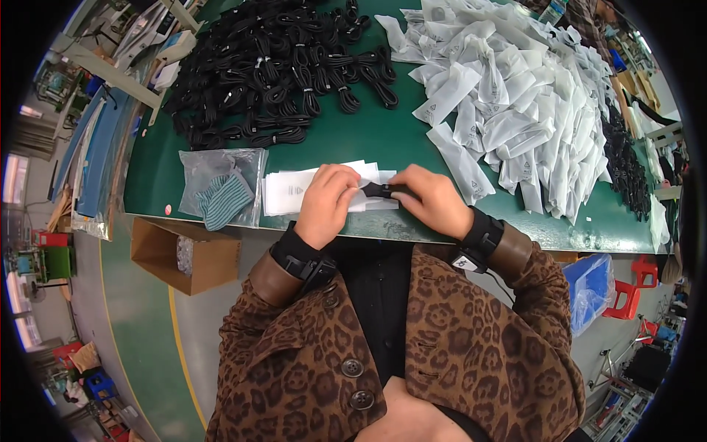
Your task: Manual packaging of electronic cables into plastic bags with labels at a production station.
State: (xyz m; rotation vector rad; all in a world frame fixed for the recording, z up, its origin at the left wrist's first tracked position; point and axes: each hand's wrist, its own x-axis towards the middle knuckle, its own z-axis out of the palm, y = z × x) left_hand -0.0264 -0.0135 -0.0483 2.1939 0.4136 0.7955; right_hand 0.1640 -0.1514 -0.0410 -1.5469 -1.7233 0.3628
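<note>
Between my hands a bundled black cable (pixel 377 190) lies at the mouth of a white translucent bag. My right hand (pixel 434 197) is closed on the cable's right end, thumb and fingers pinched. With bent fingers pressed together, my left hand (pixel 325 202) grips the bag's edge beside the cable's left end. Underneath my left hand is a stack of flat white bags (pixel 283 194) near the table's front edge. How far the cable reaches into the bag is hidden by my fingers.
Black cable bundles (pixel 276 74) are heaped at the back left of the green table (pixel 412 140). Filled white bags (pixel 515 110) pile up at right. A clear bag with striped cloth (pixel 223 199) lies left of the stack. A cardboard box (pixel 213 264) stands below the table edge.
</note>
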